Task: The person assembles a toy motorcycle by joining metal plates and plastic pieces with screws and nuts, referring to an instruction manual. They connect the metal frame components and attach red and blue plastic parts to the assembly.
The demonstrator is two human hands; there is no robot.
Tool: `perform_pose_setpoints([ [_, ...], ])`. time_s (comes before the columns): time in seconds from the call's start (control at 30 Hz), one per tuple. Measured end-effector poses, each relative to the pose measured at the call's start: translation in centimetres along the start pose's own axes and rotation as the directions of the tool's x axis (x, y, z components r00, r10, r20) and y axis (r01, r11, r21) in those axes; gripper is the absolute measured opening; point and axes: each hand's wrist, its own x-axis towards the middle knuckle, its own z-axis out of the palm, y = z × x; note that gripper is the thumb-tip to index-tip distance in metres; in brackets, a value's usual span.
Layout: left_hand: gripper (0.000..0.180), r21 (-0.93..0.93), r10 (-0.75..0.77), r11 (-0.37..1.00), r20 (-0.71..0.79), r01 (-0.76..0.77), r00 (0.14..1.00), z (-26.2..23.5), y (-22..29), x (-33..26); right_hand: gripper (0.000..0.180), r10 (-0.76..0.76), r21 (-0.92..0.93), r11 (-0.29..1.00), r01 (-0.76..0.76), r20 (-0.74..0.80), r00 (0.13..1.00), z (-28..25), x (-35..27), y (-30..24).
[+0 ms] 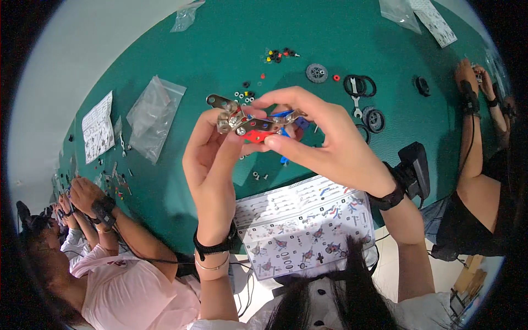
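Observation:
Between my two hands, above the green table, is a small model of metal strips with red and blue parts (pixel 256 129). My left hand (pixel 212 154) has thumb and fingers closed on its left end, by the silvery bolts and a perforated strip. At the right end, my right hand (pixel 330 132) pinches it, thumb on the red piece and fingers over the top. Part of the model is hidden behind my fingers. Under my forearms lies a printed instruction sheet (pixel 302 231) with coloured assembly drawings.
Beyond my hands lie a grey wheel (pixel 317 73), black tyre rings (pixel 368 86), a flat wrench (pixel 356 102) and small nuts and bolts (pixel 278 55). A clear plastic bag (pixel 157 118) and another sheet (pixel 99 127) are at left. Other people work on both sides of the green table (pixel 214 60).

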Motion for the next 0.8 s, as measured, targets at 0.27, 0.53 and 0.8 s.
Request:
perform_pose_setpoints([
  [0.27,0.034,0.086,-0.026,0.996,0.019,0.025,0.999,-0.2,-0.2,0.5,0.027,-0.058,-0.253,0.966,0.057,0.003,0.998,-0.9,0.5,-0.6],
  [0.53,0.041,0.558,0.216,0.786,0.159,-0.268,0.963,-0.7,-1.6,0.9,0.03,-0.251,-0.429,0.873,0.234,0.017,0.968,-1.4,0.5,-0.7],
  [0.8,0.027,0.604,0.4,0.679,0.172,-0.417,0.9,-0.7,-1.6,1.0,0.027,-0.079,-0.124,0.989,0.076,-0.013,0.997,-1.7,0.3,-0.6],
])
